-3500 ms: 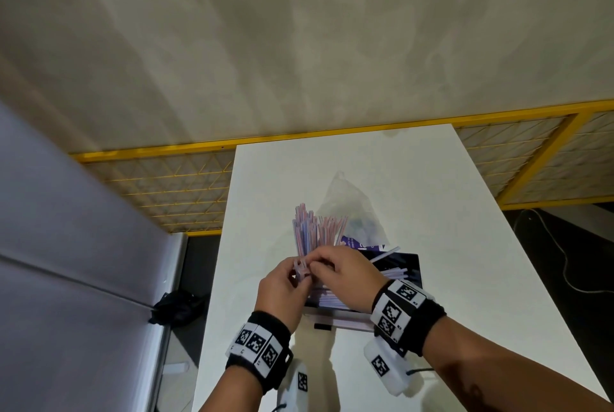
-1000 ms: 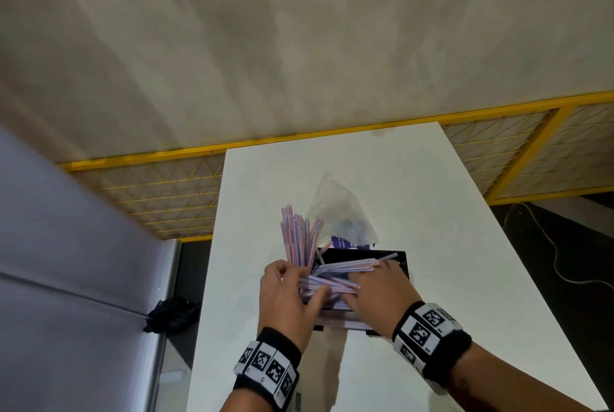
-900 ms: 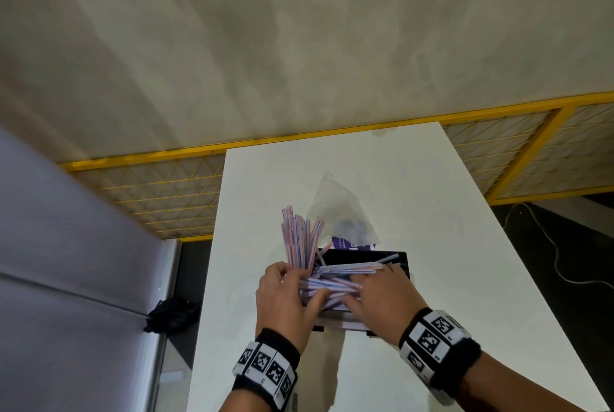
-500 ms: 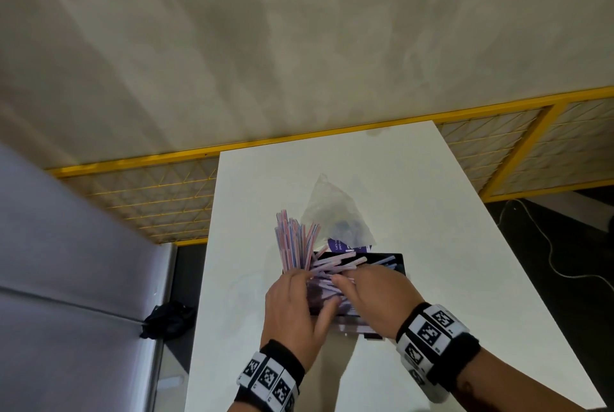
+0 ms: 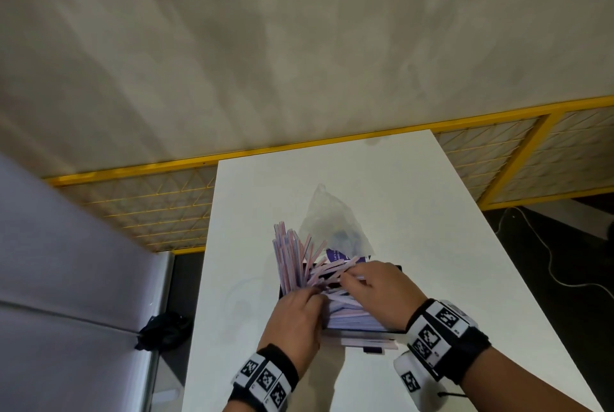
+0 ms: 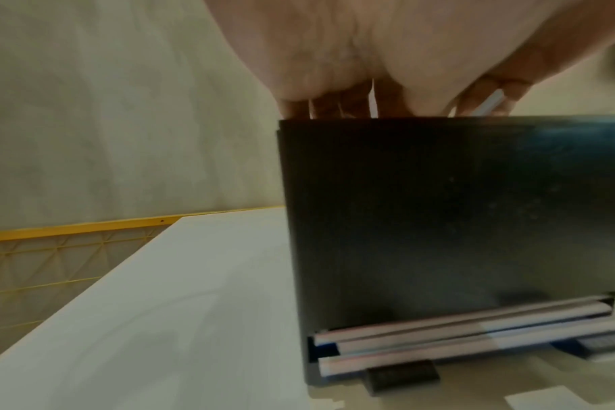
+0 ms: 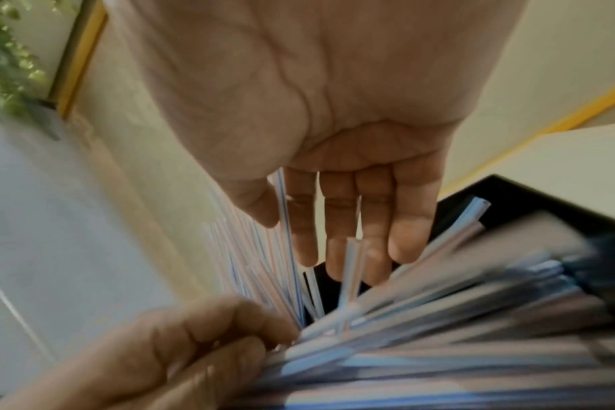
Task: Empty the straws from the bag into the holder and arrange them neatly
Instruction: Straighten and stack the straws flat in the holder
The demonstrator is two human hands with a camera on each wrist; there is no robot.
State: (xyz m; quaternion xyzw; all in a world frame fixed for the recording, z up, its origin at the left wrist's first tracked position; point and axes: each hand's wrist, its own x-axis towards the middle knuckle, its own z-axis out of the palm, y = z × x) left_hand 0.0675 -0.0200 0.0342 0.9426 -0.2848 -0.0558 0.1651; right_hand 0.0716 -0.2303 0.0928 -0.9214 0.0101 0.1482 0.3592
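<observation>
A black straw holder stands on the white table. Several pink and blue wrapped straws lie across its open top. More straws stick up at its left end. My left hand curls over that end and grips the straw ends; the left wrist view shows its fingers hooked over the holder's wall. My right hand lies on the fanned straws with straight fingers. The clear bag lies crumpled behind the holder. A few straws show in the bottom slot.
A purple printed card sits between bag and holder. Yellow mesh fencing runs behind and beside the table. A dark bundle lies on the floor to the left, a cable to the right. The table's left edge is close to my left hand.
Both hands have gone from holding a bundle above the holder to working in it. The right hand has slid left across the straws, which now fan upward at the left end.
</observation>
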